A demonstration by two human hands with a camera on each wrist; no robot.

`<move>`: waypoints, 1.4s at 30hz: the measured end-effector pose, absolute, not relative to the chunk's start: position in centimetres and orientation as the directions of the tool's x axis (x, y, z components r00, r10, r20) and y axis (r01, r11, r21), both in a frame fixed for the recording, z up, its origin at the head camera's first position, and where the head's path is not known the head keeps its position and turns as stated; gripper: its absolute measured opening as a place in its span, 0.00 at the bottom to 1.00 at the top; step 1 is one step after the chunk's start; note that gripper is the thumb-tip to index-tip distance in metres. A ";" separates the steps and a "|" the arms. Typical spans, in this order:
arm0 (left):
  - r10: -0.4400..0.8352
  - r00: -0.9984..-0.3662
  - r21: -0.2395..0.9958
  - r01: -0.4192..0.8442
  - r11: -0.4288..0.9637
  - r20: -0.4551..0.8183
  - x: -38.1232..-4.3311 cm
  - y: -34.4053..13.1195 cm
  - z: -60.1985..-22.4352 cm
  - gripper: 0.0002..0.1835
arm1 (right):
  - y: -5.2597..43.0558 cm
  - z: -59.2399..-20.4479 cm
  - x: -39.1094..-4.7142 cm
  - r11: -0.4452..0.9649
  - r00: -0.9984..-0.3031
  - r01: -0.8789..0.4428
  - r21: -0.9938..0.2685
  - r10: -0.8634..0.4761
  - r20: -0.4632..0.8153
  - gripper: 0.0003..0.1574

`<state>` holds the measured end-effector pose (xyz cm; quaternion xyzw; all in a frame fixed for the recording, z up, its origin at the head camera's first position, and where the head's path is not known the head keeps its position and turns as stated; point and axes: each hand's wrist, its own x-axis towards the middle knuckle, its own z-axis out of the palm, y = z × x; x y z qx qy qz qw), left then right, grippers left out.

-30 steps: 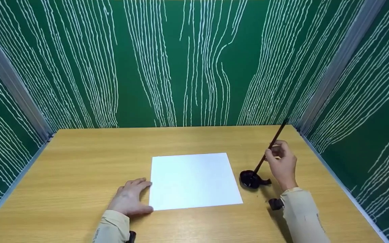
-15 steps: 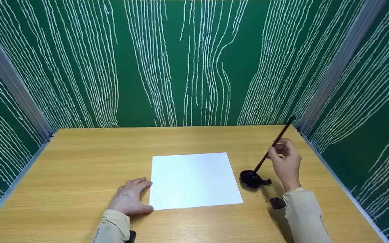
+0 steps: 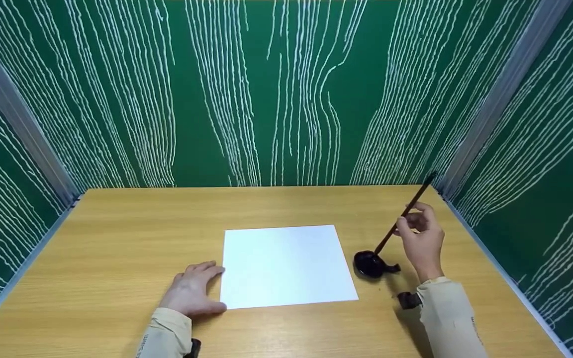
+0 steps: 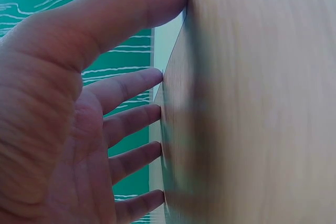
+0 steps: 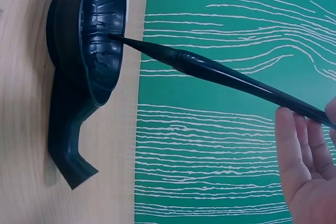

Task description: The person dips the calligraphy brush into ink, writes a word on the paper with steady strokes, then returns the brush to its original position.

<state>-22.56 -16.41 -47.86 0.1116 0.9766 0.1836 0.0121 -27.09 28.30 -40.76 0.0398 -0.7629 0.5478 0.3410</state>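
Observation:
A blank white sheet of paper (image 3: pixel 289 266) lies on the table, and my left hand (image 3: pixel 192 291) rests at its left edge. Its thumb and index fingertip touch the paper's edge, the fingers spread and nearly straight, as the left wrist view shows too. My right hand (image 3: pixel 422 241) pinches a dark writing brush (image 3: pixel 408 209) partway up its handle, the brush tilted up to the right. Its pointed tip reaches into a black ink dish (image 5: pixel 102 35) and seems to touch the inner wall. The dish has a short bent handle (image 5: pixel 68 145) and stands just right of the paper.
The wooden table (image 3: pixel 132 238) ends at a green wall (image 3: pixel 286 94) covered with wavy white lines. Grey posts (image 3: pixel 500 99) stand at the back corners, and further green panels close off both sides.
My right hand has shifted slightly right, tilting the brush's upper end further right while its tip stays in the dish. My left hand and the paper have not moved.

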 end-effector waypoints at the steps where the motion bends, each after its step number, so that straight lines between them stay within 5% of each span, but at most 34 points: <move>1: 0.221 -0.975 0.362 0.212 0.908 0.017 -22.5 -16.4 -47.8 0.43 | 28.3 -40.7 -27.1 0.396 -0.767 -0.431 -0.811 0.313 0.560 0.16; 27: 0.219 -0.976 0.379 0.203 0.903 0.001 -22.5 -16.4 -48.0 0.44 | 28.3 -40.9 -27.1 0.390 -0.794 -0.352 -0.851 0.357 0.493 0.16; 42: 0.216 -0.976 0.387 0.205 0.899 0.014 -22.4 -16.5 -47.9 0.43 | 30.0 -42.3 -28.7 0.220 -0.802 -0.296 -0.930 0.471 0.367 0.16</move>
